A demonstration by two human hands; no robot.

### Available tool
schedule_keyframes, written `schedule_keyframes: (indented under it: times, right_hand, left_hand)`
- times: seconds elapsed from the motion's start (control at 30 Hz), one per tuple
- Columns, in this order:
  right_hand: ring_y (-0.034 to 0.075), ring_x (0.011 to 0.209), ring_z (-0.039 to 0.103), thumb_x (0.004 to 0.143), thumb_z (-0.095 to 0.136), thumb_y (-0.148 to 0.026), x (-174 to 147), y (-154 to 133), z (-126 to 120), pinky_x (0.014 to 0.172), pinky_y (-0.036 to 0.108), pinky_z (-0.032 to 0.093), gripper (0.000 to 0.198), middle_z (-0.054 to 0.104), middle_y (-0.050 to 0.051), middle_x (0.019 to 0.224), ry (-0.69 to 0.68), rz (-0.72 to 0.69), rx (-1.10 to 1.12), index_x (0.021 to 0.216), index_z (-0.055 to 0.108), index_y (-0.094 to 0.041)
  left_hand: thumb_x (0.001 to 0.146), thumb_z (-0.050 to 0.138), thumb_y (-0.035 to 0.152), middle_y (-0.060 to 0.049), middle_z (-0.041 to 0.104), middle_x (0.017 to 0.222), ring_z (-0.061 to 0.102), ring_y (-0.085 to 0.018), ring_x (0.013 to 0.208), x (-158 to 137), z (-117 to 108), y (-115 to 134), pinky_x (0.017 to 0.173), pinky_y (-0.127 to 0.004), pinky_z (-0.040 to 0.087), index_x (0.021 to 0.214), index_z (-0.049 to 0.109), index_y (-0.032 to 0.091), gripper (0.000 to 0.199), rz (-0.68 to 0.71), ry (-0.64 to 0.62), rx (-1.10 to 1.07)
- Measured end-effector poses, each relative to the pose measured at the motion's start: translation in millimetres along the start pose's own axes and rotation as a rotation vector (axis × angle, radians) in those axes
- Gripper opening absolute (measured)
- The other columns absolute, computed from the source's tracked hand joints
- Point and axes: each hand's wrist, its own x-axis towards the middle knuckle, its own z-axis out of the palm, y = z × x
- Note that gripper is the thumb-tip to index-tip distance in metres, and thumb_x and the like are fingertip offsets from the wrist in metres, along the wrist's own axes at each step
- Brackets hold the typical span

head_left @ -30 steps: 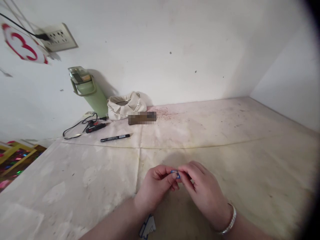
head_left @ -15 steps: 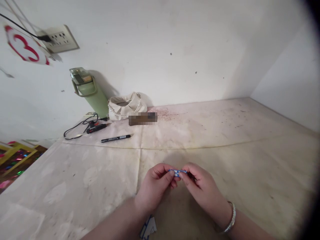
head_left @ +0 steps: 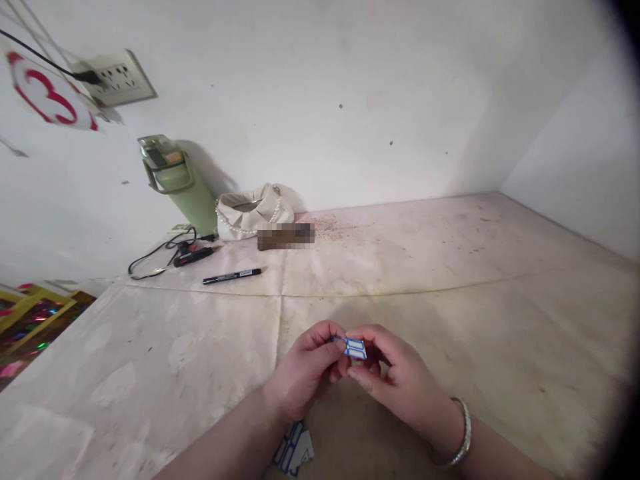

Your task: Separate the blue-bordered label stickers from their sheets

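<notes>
My left hand [head_left: 313,363] pinches a small white paper label piece [head_left: 356,349] with blue-outlined boxes between thumb and fingers. The piece is tilted so that its printed face shows. My right hand [head_left: 395,370] wears a silver bracelet and surrounds the free end of the piece. Its index finger is by the top edge and its thumb stands apart below; whether a fingertip touches the back is hidden. Under my left wrist, more blue-and-white label paper [head_left: 295,450] lies on the table, partly covered by the forearm.
A black marker [head_left: 231,276] lies on the cloth-covered table [head_left: 450,320]. Behind it are a corded black tool [head_left: 193,256], a green bottle [head_left: 187,190], a cream bag [head_left: 255,213] with a pearl strap, and a blurred-out dark object [head_left: 286,237]. Walls bound the back and right.
The label piece has turned from nearly edge-on to showing its printed face. My right thumb has let go of it and moved down and left.
</notes>
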Motion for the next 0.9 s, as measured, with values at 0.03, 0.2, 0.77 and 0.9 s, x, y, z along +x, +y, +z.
schedule_keyframes:
  times: [0.03,0.2,0.77,0.9]
  right_hand:
    - [0.014,0.069,0.058,0.078,0.057,-0.017,0,0,-1,0.060,0.025,0.048,0.027,0.063,0.001,0.083,0.009,-0.015,-0.016,0.104,0.059,-0.023]
    - [0.013,0.065,0.056,0.079,0.057,-0.020,0,1,-3,0.061,0.025,0.047,0.018,0.062,0.001,0.077,0.071,-0.077,-0.083,0.096,0.063,-0.023]
    - [0.031,0.137,0.023,0.090,0.045,-0.035,-8,16,7,0.103,0.051,0.037,0.068,0.025,0.018,0.148,0.066,-0.239,-0.387,0.146,0.011,-0.018]
    - [0.029,0.139,0.020,0.092,0.041,-0.037,-9,15,10,0.108,0.052,0.032,0.069,0.023,0.019,0.149,0.033,-0.188,-0.447,0.146,0.007,-0.014]
  left_hand:
    - [0.081,0.059,0.021,0.002,0.054,0.055,0.044,-0.005,0.049,0,0,1,0.050,-0.018,0.028,0.080,0.057,0.014,0.007,-0.018,-0.012,-0.009]
    - [0.082,0.058,0.021,0.002,0.055,0.051,0.045,-0.006,0.045,-1,-1,3,0.046,-0.018,0.027,0.083,0.058,0.014,0.007,-0.062,-0.045,0.031]
    - [0.086,0.058,0.028,0.001,0.061,0.062,0.044,-0.005,0.048,2,3,-3,0.049,-0.018,0.026,0.085,0.051,0.015,0.015,0.059,0.056,-0.067]
    - [0.086,0.059,0.029,0.001,0.060,0.063,0.043,-0.005,0.050,2,4,-6,0.050,-0.018,0.027,0.086,0.051,0.015,0.016,0.072,0.053,-0.032]
